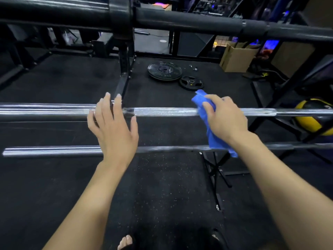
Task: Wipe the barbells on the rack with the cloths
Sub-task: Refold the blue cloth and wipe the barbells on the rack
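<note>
Black speckled rubber floor under chrome barbells.

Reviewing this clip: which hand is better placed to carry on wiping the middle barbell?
Right. The right hand already presses the blue cloth over the middle barbell on its knurled section. The left hand is open, fingers spread, with no cloth, near the bar's sleeve end.

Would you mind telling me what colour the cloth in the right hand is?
Blue: the cloth is plain bright blue, seen clearly in the head view.
</note>
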